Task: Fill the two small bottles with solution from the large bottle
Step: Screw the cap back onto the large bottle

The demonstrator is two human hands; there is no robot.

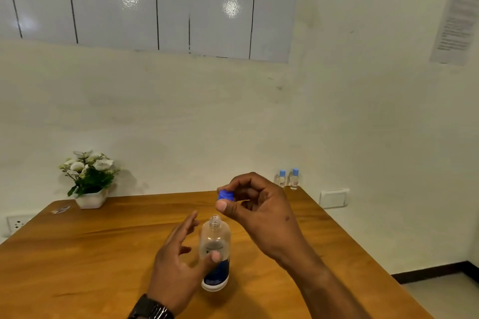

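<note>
Right hand [259, 204] fingers pinch the blue cap [224, 195] just above the large bottle [215, 248] (upright, neck open). Left hand [178, 254] fingers loose, thumb touching it. Two small bottles [288, 178], capped, well beyond the right fingers at desk [103, 254] far edge; right hand nearer.

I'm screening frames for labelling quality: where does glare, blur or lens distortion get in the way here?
Head view: two glare patches on the glossy wall panels; wide-angle bending curves the table edges; the wall notice is too blurred to read; the left hand fingers look slightly smeared; the large bottle and blue cap stay clear enough.
</note>
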